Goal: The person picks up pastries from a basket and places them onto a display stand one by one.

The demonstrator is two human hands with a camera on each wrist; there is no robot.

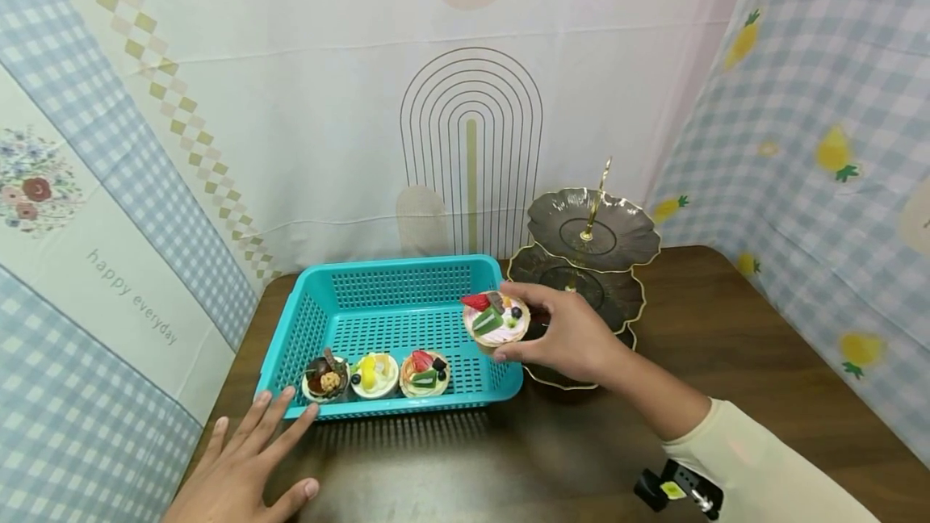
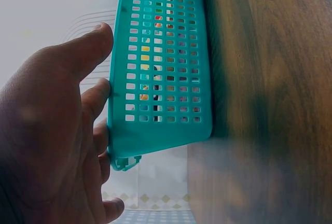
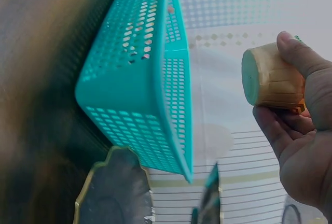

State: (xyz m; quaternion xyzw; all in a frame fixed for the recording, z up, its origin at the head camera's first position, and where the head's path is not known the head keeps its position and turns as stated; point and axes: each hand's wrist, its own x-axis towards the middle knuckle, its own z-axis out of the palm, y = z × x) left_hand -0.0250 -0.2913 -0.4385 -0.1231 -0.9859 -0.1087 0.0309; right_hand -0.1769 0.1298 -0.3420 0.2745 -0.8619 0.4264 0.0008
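Over the dark wooden table (image 1: 726, 329), my right hand (image 1: 574, 339) pinches a round fruit-topped tart (image 1: 501, 329), best held level, near the right end of the turquoise plastic basket (image 1: 392, 266); my left hand (image 1: 243, 466) spreads at its near-left corner

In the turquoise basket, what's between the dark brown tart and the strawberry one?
A tart with yellow fruit, seen in the head view.

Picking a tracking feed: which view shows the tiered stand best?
Head view: the tiered stand shows its gold post and plates, though the right hand hides part. Right wrist catches only cut-off portions along the bottom; left wrist shows none.
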